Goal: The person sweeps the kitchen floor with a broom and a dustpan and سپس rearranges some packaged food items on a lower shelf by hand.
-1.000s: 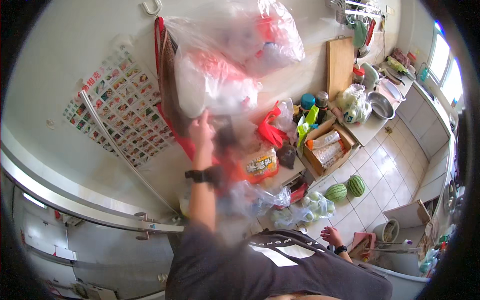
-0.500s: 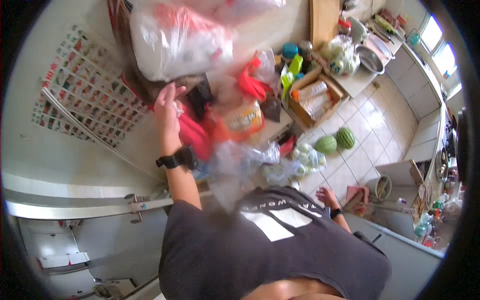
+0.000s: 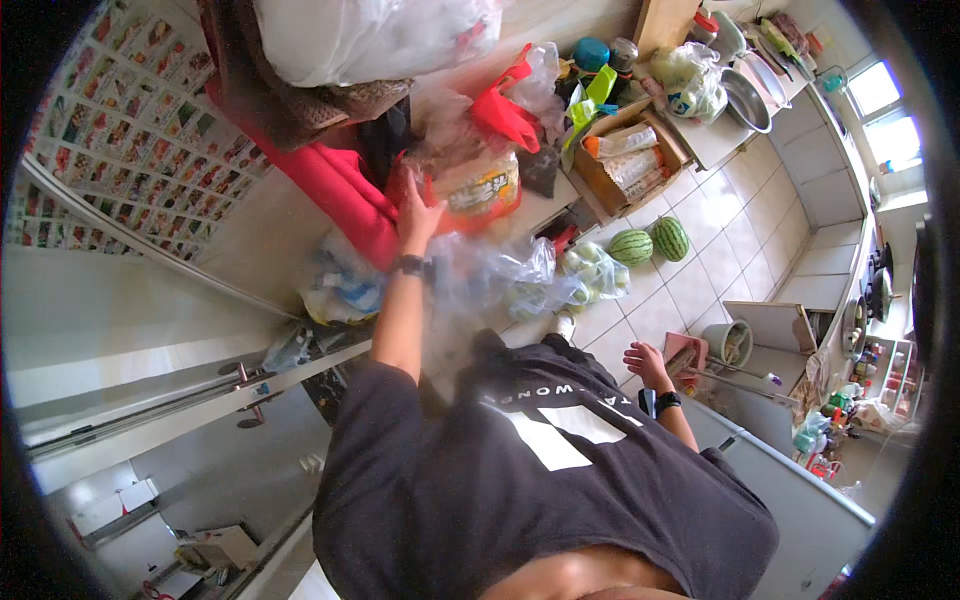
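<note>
Low in the frame hangs the person's dark shirt. Right of centre the right hand hangs loose, fingers half curled, its grip holding nothing, above the tiled floor. Just above centre the left hand lies spread flat against an orange-labelled clear bag on the worktop; whether its grip closes on the plastic I cannot tell. Beyond, upper right, stand a cardboard box and two watermelons.
</note>
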`<action>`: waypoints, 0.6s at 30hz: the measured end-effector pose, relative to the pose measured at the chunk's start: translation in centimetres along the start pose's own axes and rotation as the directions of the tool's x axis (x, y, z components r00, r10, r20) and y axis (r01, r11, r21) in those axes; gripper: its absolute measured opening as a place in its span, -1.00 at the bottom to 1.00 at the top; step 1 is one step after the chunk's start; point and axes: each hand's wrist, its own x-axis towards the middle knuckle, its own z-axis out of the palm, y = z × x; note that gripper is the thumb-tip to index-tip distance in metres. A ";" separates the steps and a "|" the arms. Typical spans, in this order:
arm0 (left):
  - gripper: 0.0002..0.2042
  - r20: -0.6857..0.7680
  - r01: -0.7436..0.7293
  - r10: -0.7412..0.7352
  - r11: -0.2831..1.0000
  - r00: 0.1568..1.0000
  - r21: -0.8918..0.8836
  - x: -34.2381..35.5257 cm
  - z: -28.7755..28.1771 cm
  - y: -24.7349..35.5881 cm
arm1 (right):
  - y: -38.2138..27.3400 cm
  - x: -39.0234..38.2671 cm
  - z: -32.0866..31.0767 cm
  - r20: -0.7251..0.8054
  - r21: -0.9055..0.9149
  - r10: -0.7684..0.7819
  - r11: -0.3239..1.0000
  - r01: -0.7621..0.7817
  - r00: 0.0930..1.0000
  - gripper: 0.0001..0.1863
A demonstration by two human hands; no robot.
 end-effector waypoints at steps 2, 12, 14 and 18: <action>-0.36 -0.045 -0.100 0.105 0.990 0.993 0.102 -0.2 1.0 -0.8 | -0.9 -0.7 1.6 0.003 -0.017 -0.024 1.000 0.024 1.000 -0.71; -0.69 0.068 -0.100 0.098 0.994 0.993 0.036 -3.9 -0.2 -0.3 | -6.6 2.9 21.2 0.322 -0.015 -0.156 0.985 0.170 0.934 -0.38; -0.69 0.059 -0.130 0.126 0.988 0.990 0.078 -4.4 -0.8 -0.2 | -6.8 5.6 25.4 0.259 -0.020 -0.132 0.990 0.142 0.957 -0.23; -0.72 0.074 -0.238 0.230 0.965 0.970 0.115 -4.8 -1.7 -0.8 | -6.7 11.0 30.8 -0.070 0.106 0.167 0.982 -0.159 0.983 -0.14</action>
